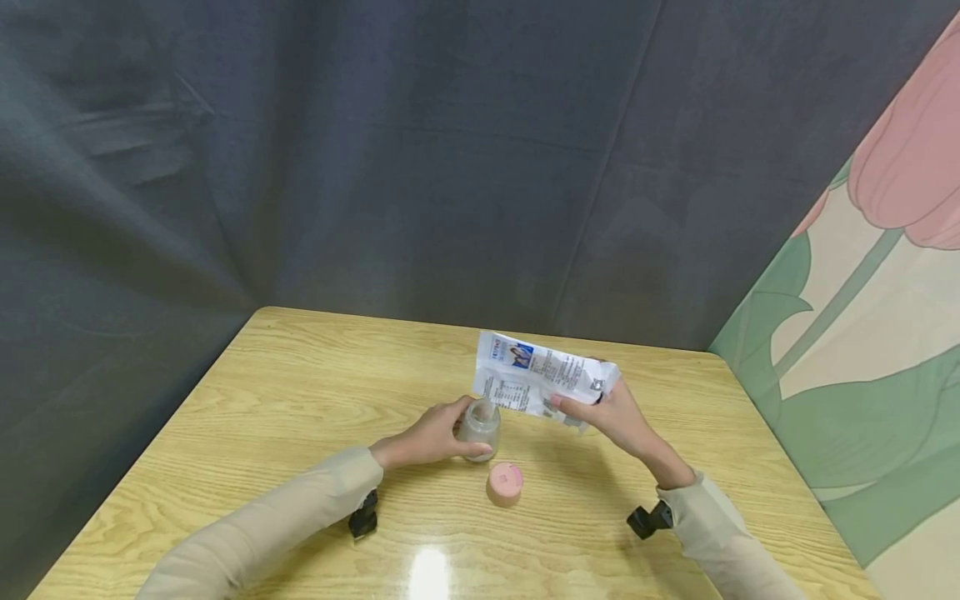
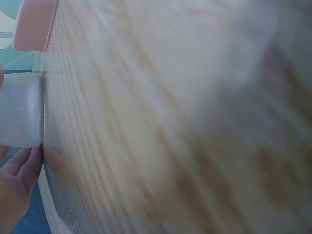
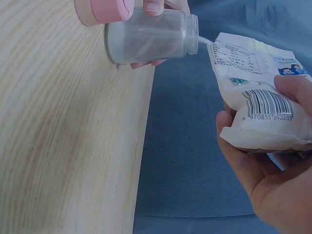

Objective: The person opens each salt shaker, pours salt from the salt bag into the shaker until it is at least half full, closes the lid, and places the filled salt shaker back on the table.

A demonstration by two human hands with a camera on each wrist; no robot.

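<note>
My left hand (image 1: 429,435) grips a clear glass jar (image 1: 478,432) standing upright on the table, fingers and thumb on opposite sides. With my right hand (image 1: 617,414) I hold a white printed plastic bag (image 1: 551,377), tilted so that one corner points down at the jar's mouth. A thin white stream (image 3: 205,41) runs from that corner into the jar in the right wrist view. Its exact substance cannot be told. The bag's barcode side (image 3: 268,105) bulges above my right fingers. A pink lid (image 1: 506,482) sits on the table just in front of the jar.
The light wooden table (image 1: 322,367) ends at a dark grey curtain (image 1: 420,167) behind. To the right stands a wall with painted tulips (image 1: 900,275). Black wrist cameras hang under both sleeves, close to the tabletop.
</note>
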